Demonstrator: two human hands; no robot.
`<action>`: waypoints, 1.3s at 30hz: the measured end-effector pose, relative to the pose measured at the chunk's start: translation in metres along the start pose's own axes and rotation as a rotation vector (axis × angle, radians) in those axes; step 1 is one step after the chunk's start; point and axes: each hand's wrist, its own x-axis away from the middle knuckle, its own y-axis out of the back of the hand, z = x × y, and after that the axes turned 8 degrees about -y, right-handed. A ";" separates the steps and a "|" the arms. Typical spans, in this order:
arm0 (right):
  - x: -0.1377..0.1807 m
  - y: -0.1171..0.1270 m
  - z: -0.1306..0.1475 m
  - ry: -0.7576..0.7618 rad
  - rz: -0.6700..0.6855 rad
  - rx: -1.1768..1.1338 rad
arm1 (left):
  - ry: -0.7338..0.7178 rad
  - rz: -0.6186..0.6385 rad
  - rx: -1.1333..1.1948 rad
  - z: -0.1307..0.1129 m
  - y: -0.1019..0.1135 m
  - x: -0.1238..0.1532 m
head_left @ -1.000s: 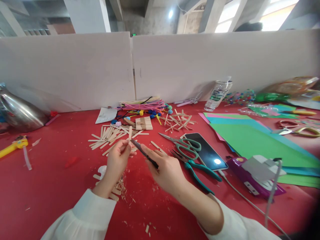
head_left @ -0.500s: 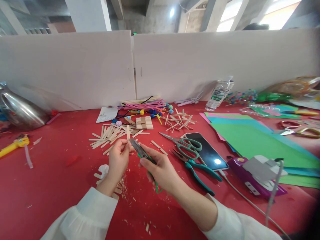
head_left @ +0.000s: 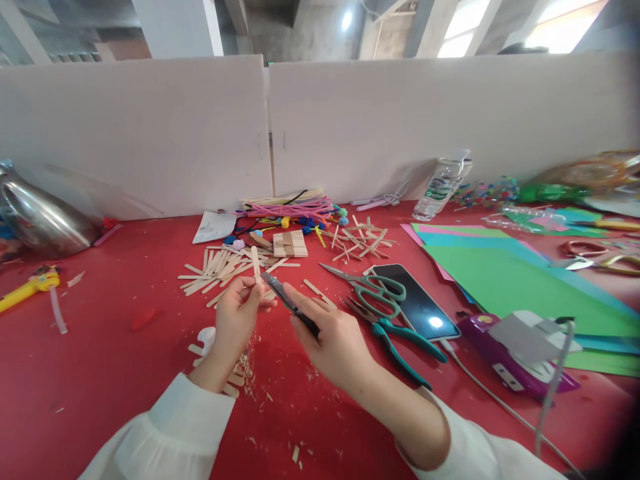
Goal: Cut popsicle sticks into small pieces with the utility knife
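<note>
Between the thumb and fingers of my left hand (head_left: pixel 239 317) a wooden craft stick (head_left: pixel 255 262) is pinched, its top end pointing up and away. My right hand (head_left: pixel 333 333) is wrapped round the handle of a utility knife (head_left: pixel 293 303). The knife's blade reaches left to the stick's edge, just above my left fingertips; whether it touches I cannot tell. Behind my left hand lies a loose heap of craft sticks (head_left: pixel 217 270). Wood shavings (head_left: pixel 245 367) and several more sticks lie under my left wrist, partly hidden.
Right of my right hand lie scissors (head_left: pixel 377 293), teal-handled pliers (head_left: pixel 400 340) and a phone (head_left: pixel 413 300) on a cable. Beyond are coloured paper sheets (head_left: pixel 505 273), a purple power strip (head_left: pixel 510 357) and a water bottle (head_left: pixel 440 190). A steel jug (head_left: pixel 45 217) and yellow glue gun (head_left: pixel 27 290) stand left.
My right hand has shifted slightly right and turned over the knife, so its back now faces up more. My left hand still holds the stick in nearly the same place.
</note>
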 end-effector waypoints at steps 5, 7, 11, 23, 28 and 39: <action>0.000 0.001 0.000 0.004 0.039 0.033 | -0.015 0.029 -0.048 -0.002 0.000 0.001; 0.000 0.001 0.000 0.011 0.030 0.073 | -0.030 0.039 -0.062 -0.001 0.001 0.001; 0.002 -0.002 0.000 0.023 0.033 0.075 | -0.084 0.052 -0.106 0.005 0.003 0.002; 0.010 -0.019 0.007 -0.058 0.097 -0.152 | -0.137 0.024 -0.136 0.009 0.000 0.007; 0.006 -0.020 0.010 -0.174 0.124 -0.497 | -0.174 0.014 -0.168 0.015 0.000 0.003; -0.003 -0.013 0.007 -0.332 0.214 -0.750 | -0.057 -0.040 -0.114 0.017 0.000 -0.008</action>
